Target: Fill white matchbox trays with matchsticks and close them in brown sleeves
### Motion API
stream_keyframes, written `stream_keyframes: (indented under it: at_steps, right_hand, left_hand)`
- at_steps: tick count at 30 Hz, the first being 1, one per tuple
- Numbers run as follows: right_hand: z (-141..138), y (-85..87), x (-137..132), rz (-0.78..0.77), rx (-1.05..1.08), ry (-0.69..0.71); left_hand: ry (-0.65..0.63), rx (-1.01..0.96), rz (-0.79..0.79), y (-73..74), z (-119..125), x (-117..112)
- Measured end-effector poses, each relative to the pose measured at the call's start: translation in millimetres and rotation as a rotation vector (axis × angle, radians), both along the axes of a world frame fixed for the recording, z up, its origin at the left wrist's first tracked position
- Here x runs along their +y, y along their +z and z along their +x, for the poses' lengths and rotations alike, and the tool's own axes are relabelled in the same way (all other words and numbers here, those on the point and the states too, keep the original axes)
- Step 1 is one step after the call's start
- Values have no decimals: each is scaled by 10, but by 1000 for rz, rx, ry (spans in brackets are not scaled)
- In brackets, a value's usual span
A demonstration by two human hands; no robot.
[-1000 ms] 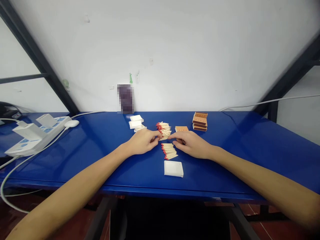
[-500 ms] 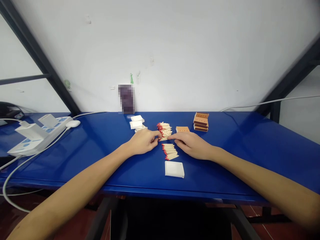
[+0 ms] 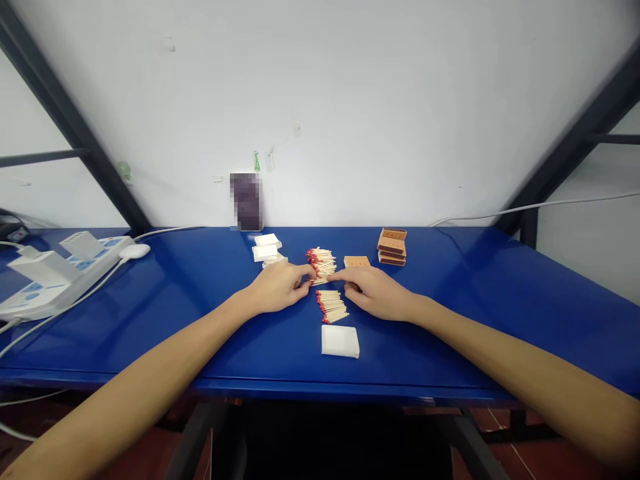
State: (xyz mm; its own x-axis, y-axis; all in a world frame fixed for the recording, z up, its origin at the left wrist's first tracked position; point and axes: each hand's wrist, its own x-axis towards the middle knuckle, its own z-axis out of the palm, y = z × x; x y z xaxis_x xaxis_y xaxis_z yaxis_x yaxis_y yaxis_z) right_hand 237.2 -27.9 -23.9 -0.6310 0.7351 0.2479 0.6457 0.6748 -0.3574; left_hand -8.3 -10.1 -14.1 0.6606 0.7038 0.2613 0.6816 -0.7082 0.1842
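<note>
Two heaps of red-tipped matches lie on the blue table (image 3: 450, 320): a far heap of matches (image 3: 321, 261) and a near heap of matches (image 3: 331, 307). My left hand (image 3: 277, 287) rests beside the far heap, its forefinger and thumb pinched at the heap's near edge. My right hand (image 3: 376, 292) lies palm down on the other side, forefinger stretched toward the same spot, other fingers curled. Whether matches are held between the fingertips is too small to see. A white matchbox tray (image 3: 341, 341) lies just in front of the near heap.
Several white trays (image 3: 267, 247) are stacked behind my left hand. A brown matchbox sleeve (image 3: 357, 261) lies behind my right hand, a stack of brown sleeves (image 3: 392, 245) further back. A white power strip (image 3: 55, 272) with cables sits at the left. A blurred dark object (image 3: 247, 201) leans on the wall.
Both hands stay at the far heap's near edge with only slight finger movement. The whole view has shifted a little as the head moved.
</note>
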Motion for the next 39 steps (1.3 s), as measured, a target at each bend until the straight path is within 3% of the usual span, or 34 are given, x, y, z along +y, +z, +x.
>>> stream_keyframes:
  at_steps: [39]
  right_hand:
    - [10,12,-8,6,0,36]
  left_hand:
    - [-32,28,-16,43,2,-27]
